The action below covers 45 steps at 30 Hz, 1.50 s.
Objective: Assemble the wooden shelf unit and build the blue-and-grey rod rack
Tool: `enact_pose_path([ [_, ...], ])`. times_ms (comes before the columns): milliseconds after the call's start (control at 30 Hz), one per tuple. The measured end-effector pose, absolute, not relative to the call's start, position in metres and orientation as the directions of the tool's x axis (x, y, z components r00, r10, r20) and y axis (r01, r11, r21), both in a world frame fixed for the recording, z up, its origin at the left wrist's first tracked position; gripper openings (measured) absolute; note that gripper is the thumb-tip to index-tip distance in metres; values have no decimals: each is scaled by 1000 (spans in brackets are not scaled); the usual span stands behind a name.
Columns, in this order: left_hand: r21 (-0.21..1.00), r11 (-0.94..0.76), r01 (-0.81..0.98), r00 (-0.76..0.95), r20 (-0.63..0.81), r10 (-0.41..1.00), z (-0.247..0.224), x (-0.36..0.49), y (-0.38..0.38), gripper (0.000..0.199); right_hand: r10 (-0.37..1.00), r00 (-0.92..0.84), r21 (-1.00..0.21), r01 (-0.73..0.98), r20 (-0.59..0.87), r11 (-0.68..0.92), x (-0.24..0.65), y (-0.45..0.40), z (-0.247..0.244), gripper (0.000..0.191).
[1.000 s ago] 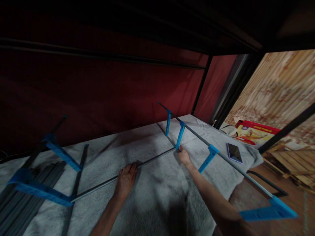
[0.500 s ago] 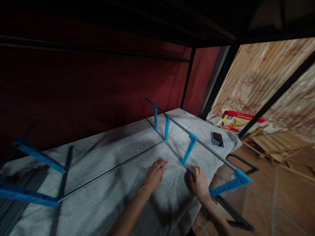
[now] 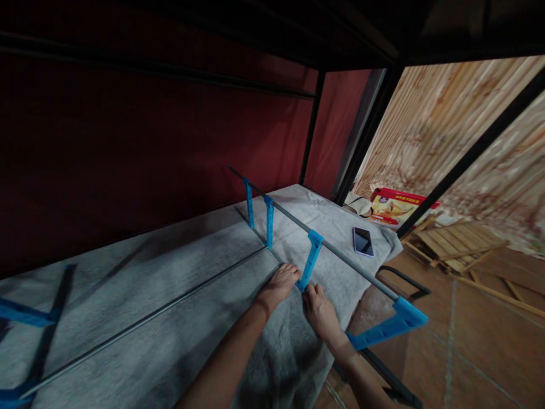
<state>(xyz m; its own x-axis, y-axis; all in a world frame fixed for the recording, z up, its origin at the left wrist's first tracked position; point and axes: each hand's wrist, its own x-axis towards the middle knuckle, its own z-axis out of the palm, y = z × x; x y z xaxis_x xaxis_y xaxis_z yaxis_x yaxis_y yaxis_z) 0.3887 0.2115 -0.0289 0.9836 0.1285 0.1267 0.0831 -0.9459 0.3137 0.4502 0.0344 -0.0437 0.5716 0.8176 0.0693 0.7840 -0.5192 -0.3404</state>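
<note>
A frame of grey metal rods and blue plastic brackets lies on a grey blanket (image 3: 336,216). One blue bracket (image 3: 311,260) stands between an upper rod (image 3: 290,217) and a lower rod (image 3: 275,255). My left hand (image 3: 279,287) is closed over the lower rod, just left of this bracket's foot. My right hand (image 3: 322,312) grips the same rod on the bracket's other side, fingertips against the foot; the rod is mostly hidden there. Another blue bracket (image 3: 392,325) angles out at the near end, beyond my right wrist. A long rod (image 3: 157,309) runs left across the blanket.
A phone (image 3: 363,242) lies on the blanket to the right. Black metal posts (image 3: 313,128) and bars surround the bed, with a dark red wall (image 3: 149,153) behind. On the tiled floor are a red and yellow box (image 3: 400,207) and wooden slats (image 3: 462,247).
My left hand has moved right onto the lower rod beside the bracket's foot. My right hand has slid along the rod toward that foot. The view has turned slightly right.
</note>
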Motion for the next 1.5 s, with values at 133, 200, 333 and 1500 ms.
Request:
enact_pose_path([
  [133, 320, -947, 18, 991, 121, 59, -32, 393, 221, 26, 820, 569, -394, 767, 53, -507, 454, 33, -47, 31],
  [200, 323, -945, -47, 992, 125, -7, -29, 391, 227, 22, 820, 570, -420, 757, 52, -500, 456, 33, -49, 32],
  [333, 366, -922, -126, 984, 164, -69, -27, 387, 234, 13, 816, 571, -510, 729, 85, -457, 463, 33, -52, 33],
  [1500, 130, -986, -108, 982, 166, -86, -19, 379, 272, 11, 805, 593, -690, 582, -3, -431, 463, 42, -27, 30],
])
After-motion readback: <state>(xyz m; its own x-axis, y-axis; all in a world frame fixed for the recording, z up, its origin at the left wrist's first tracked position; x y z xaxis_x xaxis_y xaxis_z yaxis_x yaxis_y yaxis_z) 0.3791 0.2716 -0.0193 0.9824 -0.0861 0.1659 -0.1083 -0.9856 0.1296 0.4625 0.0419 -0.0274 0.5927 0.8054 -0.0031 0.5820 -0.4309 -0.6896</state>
